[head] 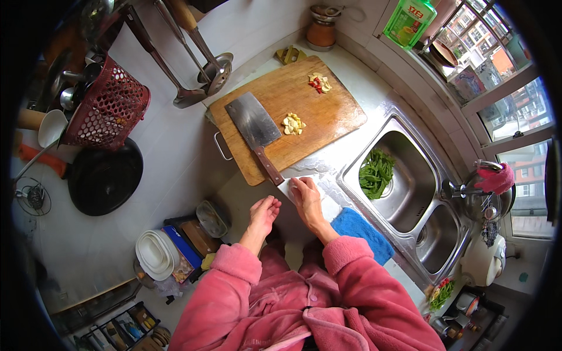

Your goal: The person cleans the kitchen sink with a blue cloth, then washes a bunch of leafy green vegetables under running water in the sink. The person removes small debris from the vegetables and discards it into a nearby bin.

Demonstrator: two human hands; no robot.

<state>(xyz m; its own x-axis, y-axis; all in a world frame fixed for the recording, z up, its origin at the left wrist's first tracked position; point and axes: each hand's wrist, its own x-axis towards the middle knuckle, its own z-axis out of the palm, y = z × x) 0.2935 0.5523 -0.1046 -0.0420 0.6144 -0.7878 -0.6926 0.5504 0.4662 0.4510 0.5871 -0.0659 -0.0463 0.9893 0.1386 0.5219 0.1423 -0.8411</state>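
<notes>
My right hand (307, 199) hangs over the counter edge by the cutting board's near corner, fingers bent together; a white patch shows beside its fingertips, and whether it holds anything is unclear. To its left, my left hand (263, 216) is raised with the palm partly up, loosely curled and empty. On the wooden cutting board (325, 112) lies a cleaver (253, 119), its wooden handle reaching past the near edge towards my right hand. Sliced garlic (293, 124) sits beside the blade. Farther back are more garlic slices (324, 83) with chopped red chili (315, 85).
Right of the board is a double steel sink (412, 175) with green leafy vegetables (376, 173). A blue cloth (362, 234) lies by its near edge. Ladles (215, 74), a red basket (107, 105) and a black frying pan (105, 177) are at the left.
</notes>
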